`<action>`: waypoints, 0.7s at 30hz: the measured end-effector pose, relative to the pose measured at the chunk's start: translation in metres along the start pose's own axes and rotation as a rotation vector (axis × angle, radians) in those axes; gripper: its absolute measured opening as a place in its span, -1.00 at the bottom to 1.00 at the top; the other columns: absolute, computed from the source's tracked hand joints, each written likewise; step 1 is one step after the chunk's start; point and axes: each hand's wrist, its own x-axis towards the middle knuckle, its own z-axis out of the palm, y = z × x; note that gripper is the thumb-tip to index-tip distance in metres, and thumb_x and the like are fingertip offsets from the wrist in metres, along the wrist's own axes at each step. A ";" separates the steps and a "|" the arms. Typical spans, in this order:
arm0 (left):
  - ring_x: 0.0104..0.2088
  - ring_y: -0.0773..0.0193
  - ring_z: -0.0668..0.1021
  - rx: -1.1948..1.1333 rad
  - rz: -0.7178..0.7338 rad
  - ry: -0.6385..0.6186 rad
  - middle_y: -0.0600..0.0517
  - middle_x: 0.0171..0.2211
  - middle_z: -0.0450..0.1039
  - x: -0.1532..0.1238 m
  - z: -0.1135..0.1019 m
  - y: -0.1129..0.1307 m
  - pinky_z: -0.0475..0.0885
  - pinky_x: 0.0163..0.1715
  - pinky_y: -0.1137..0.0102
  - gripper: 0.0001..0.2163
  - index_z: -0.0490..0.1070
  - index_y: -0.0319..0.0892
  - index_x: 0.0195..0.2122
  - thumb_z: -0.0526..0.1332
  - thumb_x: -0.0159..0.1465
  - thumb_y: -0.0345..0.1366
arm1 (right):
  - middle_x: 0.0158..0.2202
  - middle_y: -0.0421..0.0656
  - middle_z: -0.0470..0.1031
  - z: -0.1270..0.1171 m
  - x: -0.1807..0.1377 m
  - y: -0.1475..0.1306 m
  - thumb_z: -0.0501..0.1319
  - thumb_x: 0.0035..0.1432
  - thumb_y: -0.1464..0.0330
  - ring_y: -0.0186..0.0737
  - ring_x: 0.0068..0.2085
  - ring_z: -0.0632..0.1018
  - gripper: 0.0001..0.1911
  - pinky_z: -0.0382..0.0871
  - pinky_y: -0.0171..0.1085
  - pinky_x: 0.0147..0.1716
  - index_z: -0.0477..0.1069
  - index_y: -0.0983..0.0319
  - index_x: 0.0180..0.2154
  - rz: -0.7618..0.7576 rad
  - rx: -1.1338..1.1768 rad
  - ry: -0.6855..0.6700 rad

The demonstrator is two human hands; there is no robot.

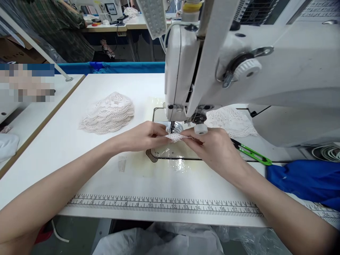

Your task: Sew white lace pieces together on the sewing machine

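Observation:
Between my two hands a small piece of white lace point(175, 136) lies at the front of the presser foot point(172, 126) of a white sewing machine point(177, 71). My left hand point(148, 136) pinches the lace's left end, fingers closed. From the other side my right hand point(209, 141) grips its right end between thumb and fingers. Part of the lace under the foot is hidden by the machine head and my fingers. A stack of lace pieces point(108, 113) rests on the table to the left. More lace point(231, 122) lies behind my right hand, under the machine arm.
Green thread snips point(255, 154) lie right of my right hand, near a blue cloth point(305, 180). A printed ruler point(164, 207) runs along the table's front edge. Behind, a person in a checked garment point(58, 28) stands near another table point(132, 25).

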 end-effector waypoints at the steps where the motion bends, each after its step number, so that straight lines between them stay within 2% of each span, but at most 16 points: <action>1: -0.56 0.42 0.31 -0.004 0.010 0.006 0.06 -0.51 0.26 -0.001 0.001 0.000 0.26 -0.53 0.44 -0.60 0.31 -0.19 -0.63 0.06 0.36 -0.19 | -0.60 -0.21 0.43 -0.001 0.000 -0.001 0.07 0.30 0.35 -0.39 -0.61 0.32 -0.68 0.06 -0.33 -0.61 0.56 0.24 -0.37 -0.006 -0.007 -0.009; 3: -0.55 0.41 0.32 0.041 0.053 0.024 0.06 -0.52 0.25 -0.005 0.007 -0.001 0.28 -0.52 0.44 -0.60 0.34 -0.19 -0.63 0.04 0.36 -0.24 | -0.59 -0.25 0.45 -0.001 -0.001 -0.003 0.10 0.25 0.39 -0.41 -0.62 0.32 -0.73 0.02 -0.34 -0.62 0.57 0.20 -0.36 -0.030 -0.018 -0.044; 5: -0.52 0.37 0.36 0.201 0.149 0.070 0.04 -0.50 0.29 -0.011 0.018 -0.002 0.29 -0.49 0.42 -0.65 0.46 -0.19 -0.53 0.04 0.36 -0.30 | -0.52 -0.26 0.52 -0.001 -0.002 -0.005 0.13 0.19 0.46 -0.40 -0.59 0.37 -0.76 0.03 -0.34 -0.61 0.57 0.16 -0.36 -0.089 -0.046 -0.095; 7: -0.43 0.30 0.41 0.472 0.280 0.189 0.02 -0.46 0.36 -0.018 0.032 -0.003 0.30 -0.39 0.35 -0.73 0.55 -0.15 -0.32 0.04 0.35 -0.36 | -0.38 -0.24 0.59 0.001 -0.004 -0.007 0.14 0.13 0.52 -0.35 -0.48 0.45 -0.75 0.10 -0.33 -0.55 0.57 0.16 -0.38 -0.180 -0.103 -0.131; 9: -0.34 0.24 0.46 0.715 0.341 0.330 0.00 -0.39 0.46 -0.024 0.045 -0.003 0.31 -0.31 0.29 -0.78 0.53 -0.11 -0.13 0.09 0.34 -0.37 | -0.31 -0.20 0.60 0.003 -0.005 -0.008 0.15 0.09 0.57 -0.28 -0.38 0.50 -0.75 0.16 -0.30 -0.46 0.55 0.19 -0.43 -0.262 -0.156 -0.133; 10: -0.29 0.22 0.48 0.798 0.361 0.410 -0.02 -0.31 0.51 -0.028 0.051 -0.003 0.31 -0.27 0.28 -0.78 0.51 -0.12 -0.10 0.12 0.32 -0.41 | -0.32 -0.19 0.60 0.004 -0.006 -0.009 0.15 0.09 0.59 -0.26 -0.35 0.51 -0.75 0.18 -0.29 -0.42 0.54 0.20 -0.45 -0.285 -0.168 -0.131; 11: -0.19 0.19 0.50 0.857 0.356 0.438 -0.04 -0.18 0.54 -0.030 0.055 -0.003 0.30 -0.22 0.27 -0.77 0.49 -0.14 -0.06 0.14 0.31 -0.43 | -0.33 -0.18 0.60 0.005 -0.006 -0.009 0.14 0.09 0.60 -0.25 -0.34 0.51 -0.74 0.19 -0.28 -0.40 0.53 0.21 -0.46 -0.295 -0.173 -0.129; 13: -0.03 0.15 0.49 0.900 0.349 0.449 -0.05 -0.02 0.51 -0.034 0.060 -0.002 0.29 -0.14 0.25 -0.74 0.46 -0.16 0.00 0.16 0.31 -0.44 | -0.36 -0.19 0.60 0.007 -0.007 -0.009 0.13 0.09 0.60 -0.25 -0.32 0.52 -0.74 0.21 -0.27 -0.36 0.51 0.21 -0.47 -0.300 -0.166 -0.127; 15: 0.05 0.17 0.49 0.886 0.342 0.426 -0.05 0.02 0.50 -0.036 0.060 -0.002 0.28 -0.06 0.24 -0.73 0.43 -0.15 0.04 0.12 0.34 -0.42 | -0.38 -0.21 0.60 0.007 -0.007 -0.009 0.12 0.09 0.62 -0.25 -0.32 0.53 -0.73 0.23 -0.27 -0.34 0.51 0.21 -0.47 -0.296 -0.160 -0.123; 21: 0.00 0.22 0.55 0.828 0.332 0.436 -0.05 0.00 0.51 -0.034 0.058 -0.006 0.23 0.05 0.18 -0.75 0.45 -0.14 0.01 0.04 0.40 -0.38 | -0.39 -0.21 0.60 0.005 -0.006 -0.008 0.10 0.06 0.65 -0.25 -0.34 0.55 -0.70 0.27 -0.25 -0.29 0.50 0.22 -0.48 -0.303 -0.159 -0.119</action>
